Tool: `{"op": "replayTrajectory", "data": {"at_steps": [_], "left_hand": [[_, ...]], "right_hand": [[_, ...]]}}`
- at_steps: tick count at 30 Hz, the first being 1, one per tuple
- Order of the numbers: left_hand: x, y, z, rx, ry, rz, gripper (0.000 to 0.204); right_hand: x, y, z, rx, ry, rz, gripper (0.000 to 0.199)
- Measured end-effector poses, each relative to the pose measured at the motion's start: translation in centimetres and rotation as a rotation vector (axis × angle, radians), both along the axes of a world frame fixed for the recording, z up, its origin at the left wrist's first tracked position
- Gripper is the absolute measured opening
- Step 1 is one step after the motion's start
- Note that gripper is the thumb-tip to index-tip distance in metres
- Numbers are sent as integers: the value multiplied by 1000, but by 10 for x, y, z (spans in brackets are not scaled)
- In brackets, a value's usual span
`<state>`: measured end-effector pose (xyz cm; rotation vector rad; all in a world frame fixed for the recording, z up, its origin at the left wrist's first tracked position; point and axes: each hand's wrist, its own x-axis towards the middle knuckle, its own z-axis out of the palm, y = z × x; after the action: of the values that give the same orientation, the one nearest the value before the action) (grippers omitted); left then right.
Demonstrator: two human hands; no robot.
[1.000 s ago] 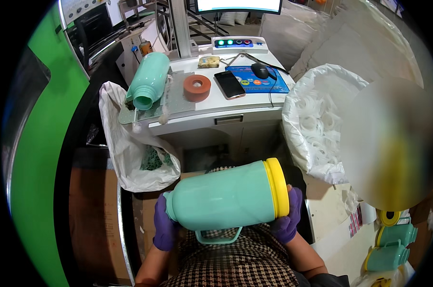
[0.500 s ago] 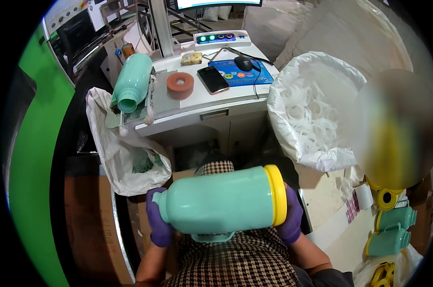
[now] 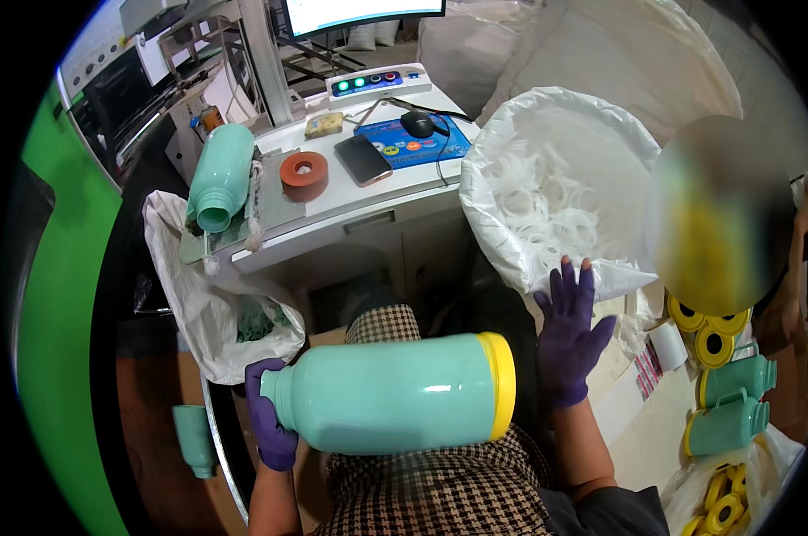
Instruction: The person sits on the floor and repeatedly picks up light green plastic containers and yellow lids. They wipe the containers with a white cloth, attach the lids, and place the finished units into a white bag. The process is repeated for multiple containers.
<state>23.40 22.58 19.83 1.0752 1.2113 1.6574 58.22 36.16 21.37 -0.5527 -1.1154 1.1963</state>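
A mint-green thermos-shaped plastic jug (image 3: 382, 393) lies sideways in front of me, its yellow base ring (image 3: 502, 386) to the right. My left hand (image 3: 273, 415), in a purple glove, grips it around the narrow neck end. My right hand (image 3: 572, 335), gloved too with two bare fingertips, is spread open away from the jug. Its fingers reach to the near edge of a white bag (image 3: 483, 228), which holds many translucent rings (image 3: 547, 201). No handle shows on the jug from this side.
Another green jug body (image 3: 221, 174) lies on the bench at left, beside orange tape (image 3: 304, 179), a phone (image 3: 365, 161) and a mouse (image 3: 416, 124). Smaller green jugs (image 3: 727, 424) and yellow rings (image 3: 715, 344) are at right. A white sack (image 3: 176, 259) hangs at left.
My right hand has let go of the jug's yellow end and moved up and right, opening toward the bag. The jug has turned, hiding its handle. The view has swung slightly right.
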Motion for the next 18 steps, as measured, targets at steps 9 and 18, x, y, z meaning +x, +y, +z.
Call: {"op": "replayTrajectory", "data": {"at_steps": [9, 18], "left_hand": [[-5, -5, -22, 237, 122, 86, 66], [-18, -38, 20, 143, 915, -41, 52]], "right_hand": [[-1, -25, -1, 275, -514, 108, 57], [-46, -38, -66, -603, -211, 503, 64]]}}
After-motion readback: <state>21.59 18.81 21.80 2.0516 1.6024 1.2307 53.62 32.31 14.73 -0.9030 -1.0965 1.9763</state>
